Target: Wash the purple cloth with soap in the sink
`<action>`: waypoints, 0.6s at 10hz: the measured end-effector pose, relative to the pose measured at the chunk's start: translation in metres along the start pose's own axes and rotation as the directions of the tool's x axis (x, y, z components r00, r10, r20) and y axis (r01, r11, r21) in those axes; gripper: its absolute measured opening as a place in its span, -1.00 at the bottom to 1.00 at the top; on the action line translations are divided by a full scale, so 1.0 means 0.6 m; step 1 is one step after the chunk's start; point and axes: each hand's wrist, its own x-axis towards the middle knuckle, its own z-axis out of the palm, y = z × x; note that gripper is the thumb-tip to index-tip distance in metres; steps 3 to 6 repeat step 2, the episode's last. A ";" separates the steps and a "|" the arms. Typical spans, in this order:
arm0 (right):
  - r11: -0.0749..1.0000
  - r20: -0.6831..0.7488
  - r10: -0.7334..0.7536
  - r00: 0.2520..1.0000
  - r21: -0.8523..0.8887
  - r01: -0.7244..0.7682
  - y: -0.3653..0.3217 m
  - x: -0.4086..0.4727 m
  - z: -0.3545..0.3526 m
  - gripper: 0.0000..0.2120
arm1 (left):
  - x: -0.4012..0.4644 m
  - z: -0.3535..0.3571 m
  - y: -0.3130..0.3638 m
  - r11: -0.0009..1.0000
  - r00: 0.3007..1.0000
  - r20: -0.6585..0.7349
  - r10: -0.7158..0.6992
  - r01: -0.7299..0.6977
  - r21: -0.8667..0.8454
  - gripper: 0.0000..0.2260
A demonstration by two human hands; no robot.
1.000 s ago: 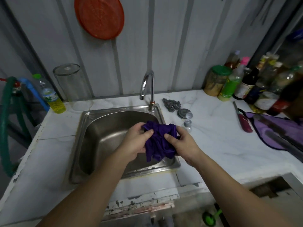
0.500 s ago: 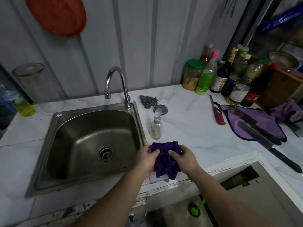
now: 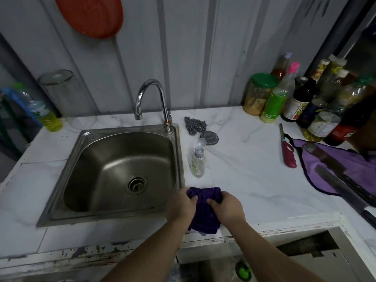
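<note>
Just right of the sink (image 3: 61, 176), near the counter's front edge, the left hand (image 3: 180, 204) and right hand (image 3: 227, 207) both grip the bunched purple cloth (image 3: 203, 212), the soap bottle (image 3: 197, 162) standing behind.

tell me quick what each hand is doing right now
Left hand: closed, gripping the purple cloth.
Right hand: closed, gripping the same cloth.

Marble counter (image 3: 240, 176) w/ soap bottle (image 3: 197, 162), scourer (image 3: 194, 125), lighter (image 3: 286, 149), sauce bottles (image 3: 317, 102).
</note>
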 end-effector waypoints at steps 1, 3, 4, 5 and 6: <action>0.996 0.019 0.033 0.999 -0.079 -0.031 -0.010 -0.006 -0.006 -0.66 | -0.001 -0.010 0.000 0.999 0.999 0.036 -0.002 0.000 0.035 -0.74; 0.919 -0.103 -0.051 0.993 -0.394 0.006 -0.043 -0.030 -0.021 -0.55 | -0.003 -0.035 -0.003 0.992 1.000 0.015 -0.021 0.019 0.126 -0.72; 0.919 -0.103 -0.051 0.993 -0.394 0.006 -0.043 -0.030 -0.021 -0.55 | -0.003 -0.035 -0.003 0.992 1.000 0.015 -0.021 0.019 0.126 -0.72; 0.919 -0.103 -0.051 0.993 -0.394 0.006 -0.043 -0.030 -0.021 -0.55 | -0.003 -0.035 -0.003 0.992 1.000 0.015 -0.021 0.019 0.126 -0.72; 0.919 -0.103 -0.051 0.993 -0.394 0.006 -0.043 -0.030 -0.021 -0.55 | -0.003 -0.035 -0.003 0.992 1.000 0.015 -0.021 0.019 0.126 -0.72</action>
